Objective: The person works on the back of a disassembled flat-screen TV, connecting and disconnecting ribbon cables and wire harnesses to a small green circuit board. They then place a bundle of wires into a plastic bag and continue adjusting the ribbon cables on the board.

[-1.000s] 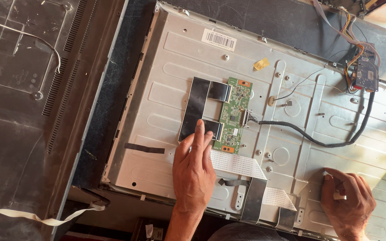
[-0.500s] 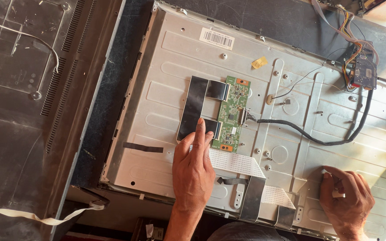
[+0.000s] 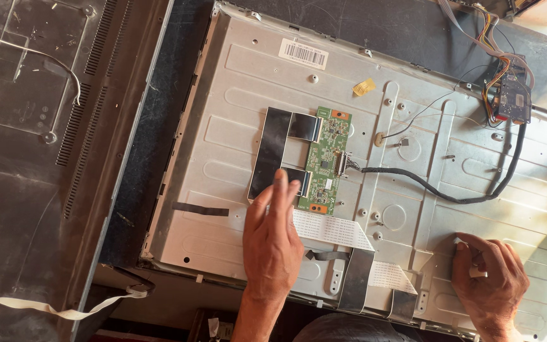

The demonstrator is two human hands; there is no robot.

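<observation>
Barely shifted since a second ago: left hand (image 3: 272, 244) still flat on the metal back panel (image 3: 254, 82), fingertips a touch higher against the lower black ribbon strip (image 3: 295, 180); right hand (image 3: 490, 282) unmoved

Large grey metal back panel lying across the dark tabletop (image 3: 159, 126), filling most of the view, near edge toward the person

Black plastic rear cover (image 3: 26, 158) resting off the panel's left edge

Green circuit board (image 3: 327, 158) fixed near the panel's middle, two black ribbon strips running off its left side, black cable (image 3: 451, 197) leading right to a small board (image 3: 513, 95) at the far right corner

White flat cable (image 3: 330, 229) just right of the left hand, near the near edge

Left hand spread open, gripping nothing; right hand curled near the near right corner, pressed on the panel with a small white piece (image 3: 478, 272) under its fingers, grip unclear
</observation>
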